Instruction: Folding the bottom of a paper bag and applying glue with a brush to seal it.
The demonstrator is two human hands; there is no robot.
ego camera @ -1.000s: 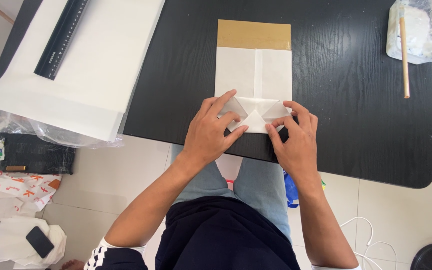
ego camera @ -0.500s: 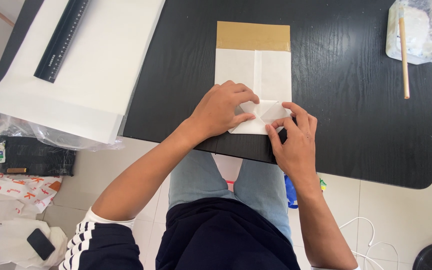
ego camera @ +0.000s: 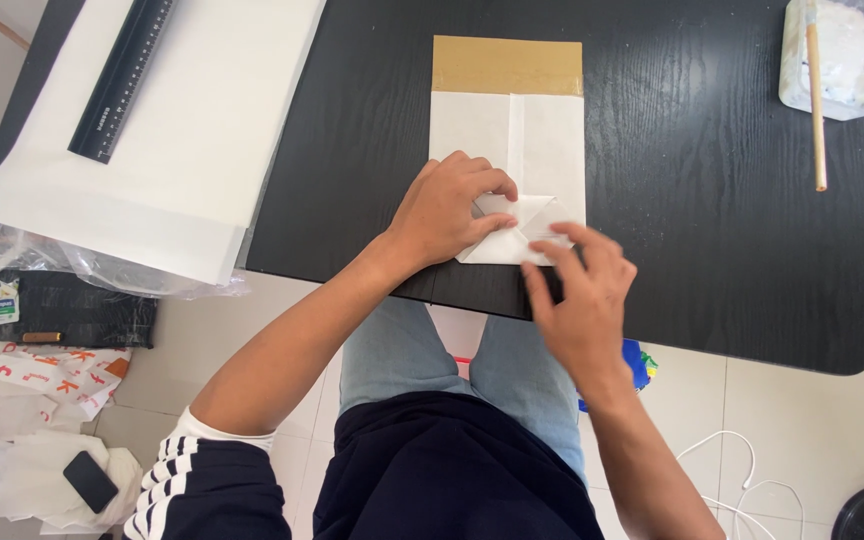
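- Two bare hands are working at the near edge of a black bench (ego camera: 712, 200), over a white paper bag (ego camera: 507, 150) lying flat with a brown strip across its far end.
- The left hand (ego camera: 447, 210) is pressing down on the bag's folded near end, its fingers (ego camera: 492, 185) curled and bearing on the white triangular flaps.
- The right hand (ego camera: 582, 300) is hovering just at the bag's near right corner, fingers (ego camera: 562, 255) spread and loose, gripping nothing; the fingertips are touching or nearly touching the fold.
- A stack of white paper sheets (ego camera: 182, 130) is lying on the bench's left side with a black ruler (ego camera: 122, 75) on top.
- A clear tub (ego camera: 837, 60) with a wooden stick (ego camera: 814, 100) is sitting at the far right.
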